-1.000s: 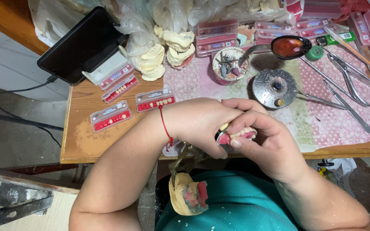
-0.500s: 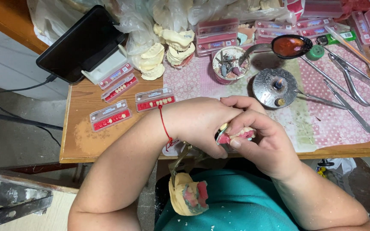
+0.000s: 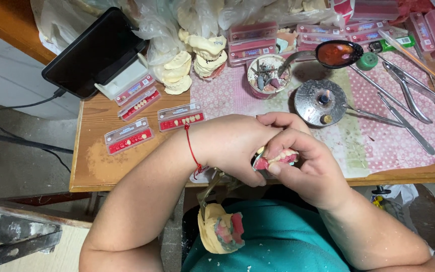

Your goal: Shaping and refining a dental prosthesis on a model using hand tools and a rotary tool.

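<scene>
Both my hands meet over the near edge of the wooden table (image 3: 101, 166). My left hand (image 3: 235, 146), with a red thread around its wrist, and my right hand (image 3: 310, 168) together grip a pink wax denture with a row of white teeth (image 3: 278, 158). The fingers hide most of it. In my lap, on the teal cloth, lies a yellow plaster model with pink and green wax (image 3: 222, 231).
Several trays of artificial teeth (image 3: 129, 136) lie at the left, beside a black tablet on a stand (image 3: 94, 53). Plaster casts (image 3: 197, 55), a cup of burs (image 3: 268, 75), a metal burner (image 3: 323, 103), a spoon of red wax (image 3: 336, 53) and metal tools (image 3: 404, 100) fill the back and right.
My hands have stayed in place on the denture; the fingers have only shifted slightly.
</scene>
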